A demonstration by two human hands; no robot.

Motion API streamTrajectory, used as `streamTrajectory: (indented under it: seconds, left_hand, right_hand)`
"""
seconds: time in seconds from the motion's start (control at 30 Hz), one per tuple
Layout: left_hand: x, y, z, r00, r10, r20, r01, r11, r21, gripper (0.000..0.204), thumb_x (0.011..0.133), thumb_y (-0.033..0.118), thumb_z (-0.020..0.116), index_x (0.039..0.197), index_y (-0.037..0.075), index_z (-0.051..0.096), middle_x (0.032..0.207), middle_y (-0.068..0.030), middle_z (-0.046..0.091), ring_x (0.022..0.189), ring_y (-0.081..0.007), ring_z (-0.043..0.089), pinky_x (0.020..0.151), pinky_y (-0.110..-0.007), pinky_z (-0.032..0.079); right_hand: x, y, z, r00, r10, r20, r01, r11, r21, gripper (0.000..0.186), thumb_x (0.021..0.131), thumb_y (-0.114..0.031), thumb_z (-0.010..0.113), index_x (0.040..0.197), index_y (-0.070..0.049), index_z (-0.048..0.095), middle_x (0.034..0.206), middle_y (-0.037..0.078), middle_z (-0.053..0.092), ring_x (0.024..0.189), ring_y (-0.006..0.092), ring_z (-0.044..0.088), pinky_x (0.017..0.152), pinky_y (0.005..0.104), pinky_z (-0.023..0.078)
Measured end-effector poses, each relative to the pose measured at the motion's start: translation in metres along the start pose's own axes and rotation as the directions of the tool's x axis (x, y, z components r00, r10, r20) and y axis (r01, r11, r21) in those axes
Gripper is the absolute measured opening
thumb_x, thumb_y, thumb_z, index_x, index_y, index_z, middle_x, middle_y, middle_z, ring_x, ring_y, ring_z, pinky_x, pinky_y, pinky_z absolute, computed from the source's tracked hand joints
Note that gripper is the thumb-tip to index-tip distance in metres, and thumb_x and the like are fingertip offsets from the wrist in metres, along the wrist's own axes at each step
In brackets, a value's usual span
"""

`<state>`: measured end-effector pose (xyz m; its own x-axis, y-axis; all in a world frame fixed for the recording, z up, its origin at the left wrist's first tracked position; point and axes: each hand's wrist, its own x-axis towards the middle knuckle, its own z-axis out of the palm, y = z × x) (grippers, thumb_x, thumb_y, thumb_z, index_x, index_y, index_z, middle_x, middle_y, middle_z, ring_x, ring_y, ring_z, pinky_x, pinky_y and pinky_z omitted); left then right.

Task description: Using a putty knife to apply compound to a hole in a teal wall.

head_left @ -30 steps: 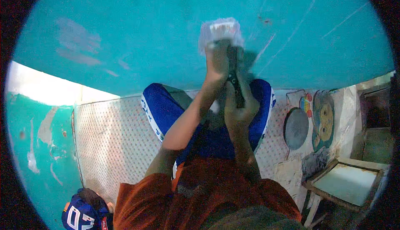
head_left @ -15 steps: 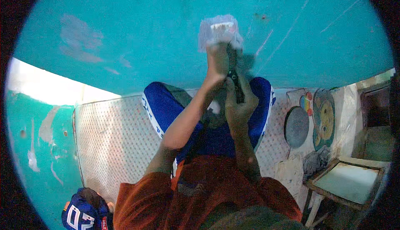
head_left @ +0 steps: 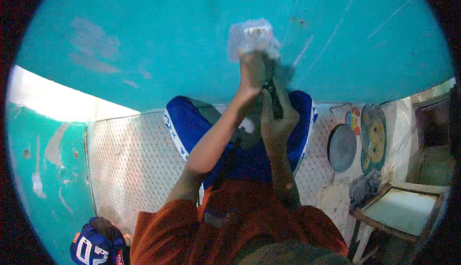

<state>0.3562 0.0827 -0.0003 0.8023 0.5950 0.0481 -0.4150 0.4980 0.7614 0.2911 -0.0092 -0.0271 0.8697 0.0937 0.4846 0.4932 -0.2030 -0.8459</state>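
Basically, both hands are up at the teal wall (head_left: 168, 39), working around one long dark tool (head_left: 272, 92); the tool sits in front of the body, above and between the bent knees in blue trousers (head_left: 185, 116), its top end by a whitish patch (head_left: 235, 39) on the wall; left hand (head_left: 252, 70) is at the tool's upper end, just beside it and right under the patch; its fingers are blurred, cannot tell if they pinch or only press; right hand (head_left: 278, 121) is lower, fingers wrapped around the tool's lower end, thumb on its left side; hands close together, neither spread wide; dotted mat (head_left: 129, 164) lies under the person; to the right, a grey round disc (head_left: 342, 148) is near a bear-like picture (head_left: 373, 140), with a wooden-framed stool (head_left: 401, 212) below; another person (head_left: 98, 243) in blue is at lower left.
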Motion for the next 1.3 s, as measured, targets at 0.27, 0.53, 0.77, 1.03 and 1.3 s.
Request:
streamTrajectory:
  seconds: [0.27,0.53,0.77,1.03,1.3]
  left_hand:
    - [0.009,-0.007,-0.003,0.987,0.061,0.152,-0.065,0.998,0.021,0.02,0.088,0.029,0.053,0.083,0.009,0.057,0.064,0.0017,0.053,0.051,-0.0072,0.048,0.047,-0.023,0.038]
    - [-0.003,-0.001,0.002,0.991,0.12,0.054,-0.122,0.992,0.033,0.024,0.088,0.029,0.052,0.079,0.008,0.057,0.064,-0.0002,0.054,0.051,-0.0078,0.049,0.047,-0.025,0.038]
    - [0.008,-0.005,-0.001,0.993,0.033,0.11,-0.03,0.999,-0.025,0.025,0.087,0.028,0.052,0.077,0.006,0.057,0.059,-0.0018,0.053,0.048,-0.0096,0.048,0.043,-0.025,0.036]
    - [0.001,0.0,-0.001,0.997,0.007,0.073,-0.012,0.997,0.077,0.024,0.087,0.03,0.053,0.08,0.007,0.057,0.062,-0.0023,0.055,0.047,-0.0091,0.048,0.044,-0.026,0.038]
    - [0.0,-0.004,-0.003,0.986,0.094,0.14,-0.103,0.993,0.054,0.02,0.086,0.029,0.054,0.08,0.01,0.057,0.06,-0.0011,0.052,0.044,-0.0086,0.045,0.04,-0.026,0.036]
  right_hand:
    - [0.01,0.009,-0.003,0.992,-0.122,-0.033,0.121,0.991,-0.049,0.033,0.082,-0.01,0.064,0.112,0.002,0.059,0.098,0.016,0.065,0.084,0.0148,0.062,0.074,0.0282,0.048]
    - [0.005,0.003,-0.003,0.998,-0.053,-0.028,0.055,0.995,0.085,0.032,0.082,-0.008,0.063,0.112,0.001,0.059,0.094,0.014,0.067,0.08,0.0117,0.061,0.071,0.0265,0.047]
    - [0.011,-0.004,-0.005,0.999,-0.029,-0.03,0.031,0.998,0.051,0.031,0.082,-0.01,0.064,0.111,0.001,0.06,0.091,0.014,0.067,0.08,0.0121,0.061,0.071,0.0264,0.047]
    - [0.008,0.006,-0.004,0.998,-0.037,-0.043,0.042,0.993,0.11,0.032,0.081,-0.009,0.064,0.111,0.001,0.06,0.091,0.014,0.067,0.078,0.0128,0.061,0.07,0.0265,0.047]
    - [0.01,-0.005,-0.009,0.999,-0.037,-0.024,0.038,0.999,0.014,0.032,0.081,-0.011,0.065,0.111,0.001,0.06,0.092,0.015,0.067,0.078,0.0132,0.061,0.07,0.0272,0.048]
